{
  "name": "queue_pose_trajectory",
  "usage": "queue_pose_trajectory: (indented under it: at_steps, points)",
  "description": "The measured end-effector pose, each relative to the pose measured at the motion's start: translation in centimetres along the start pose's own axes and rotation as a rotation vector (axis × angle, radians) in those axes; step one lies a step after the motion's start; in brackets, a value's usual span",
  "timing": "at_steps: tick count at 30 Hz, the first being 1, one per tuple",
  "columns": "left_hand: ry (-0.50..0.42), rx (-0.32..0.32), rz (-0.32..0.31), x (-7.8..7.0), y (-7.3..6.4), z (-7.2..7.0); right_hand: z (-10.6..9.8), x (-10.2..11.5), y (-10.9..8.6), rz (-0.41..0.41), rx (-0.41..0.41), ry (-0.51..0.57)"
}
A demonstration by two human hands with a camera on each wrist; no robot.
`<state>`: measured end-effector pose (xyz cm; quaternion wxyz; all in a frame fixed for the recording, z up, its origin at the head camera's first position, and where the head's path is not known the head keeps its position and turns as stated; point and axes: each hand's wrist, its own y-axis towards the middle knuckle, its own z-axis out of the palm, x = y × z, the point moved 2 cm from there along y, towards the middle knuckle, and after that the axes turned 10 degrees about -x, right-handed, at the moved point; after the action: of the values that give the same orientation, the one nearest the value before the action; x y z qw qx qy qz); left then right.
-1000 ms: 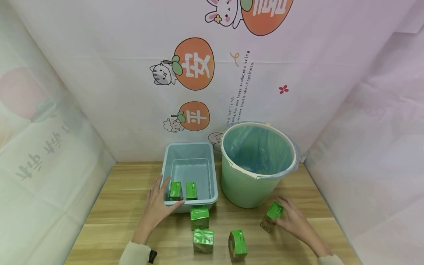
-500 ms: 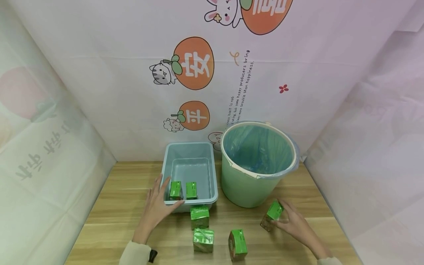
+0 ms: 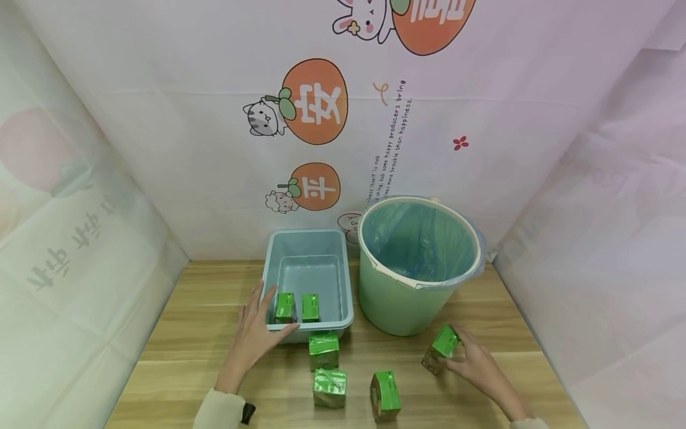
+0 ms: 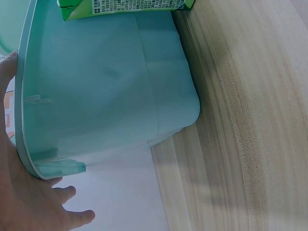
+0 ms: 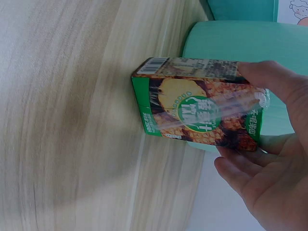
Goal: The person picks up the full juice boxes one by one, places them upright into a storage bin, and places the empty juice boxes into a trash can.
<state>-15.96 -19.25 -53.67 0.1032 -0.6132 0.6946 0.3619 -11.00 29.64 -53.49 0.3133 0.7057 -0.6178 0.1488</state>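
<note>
1. A person's right hand (image 3: 474, 360) grips a pineapple-printed carton (image 5: 197, 103) by its upper end, thumb on one side and fingers on the other, near the foot of a green bucket (image 3: 396, 310).
2. The carton is upright or nearly so, its long axis roughly vertical and its green top up; the right wrist view shows it lying across the picture, base to the left, a printed face toward the camera. Whether its base touches the wooden table (image 3: 177, 339) cannot be told.
3. The left hand (image 3: 255, 328), fingers spread, rests at the near-left corner of a blue basin (image 3: 311, 274), thumb along the rim.
4. A pair of green-topped boxes (image 3: 310, 307) sits inside the basin; three more boxes (image 3: 329, 388) stand before it.
</note>
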Motion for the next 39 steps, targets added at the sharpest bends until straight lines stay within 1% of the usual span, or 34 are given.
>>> queue_pose_trajectory:
  at_steps: [6, 9, 12, 15, 19, 23, 26, 33, 39]
  points:
    - [-0.010, 0.015, -0.010, 0.1, 0.1, 0.1, 0.2, -0.2, 0.2, 0.046, -0.024, 0.004]
    - [-0.009, 0.023, -0.016, 0.2, 0.1, 0.1, 0.1, -0.3, 0.3, 0.057, -0.037, 0.003]
    - [-0.009, 0.025, -0.016, 0.3, 0.1, 0.2, 0.0, -0.3, 0.2, 0.049, -0.053, -0.001]
    - [-0.011, 0.022, -0.015, 0.3, 0.1, 0.2, -0.1, -0.2, 0.3, 0.022, -0.072, 0.005]
    - [-0.011, 0.018, -0.013, 0.3, 0.1, 0.2, -0.4, 0.2, 0.5, 0.005, -0.081, 0.032]
    - [-0.012, 0.011, -0.008, 0.3, 0.1, 0.2, -0.8, 1.1, 0.8, 0.031, -0.064, 0.057]
    - [-0.010, 0.010, -0.010, 0.3, 0.1, 0.2, -1.0, 2.1, 0.9, 0.032, -0.053, 0.059]
    - [-0.007, 0.025, -0.025, 0.3, 0.1, 0.2, -1.2, 4.2, 1.7, -0.032, -0.059, 0.029]
    - [-0.004, 0.026, -0.025, 0.3, 0.1, 0.2, -1.1, 5.8, 2.3, -0.066, -0.042, 0.040]
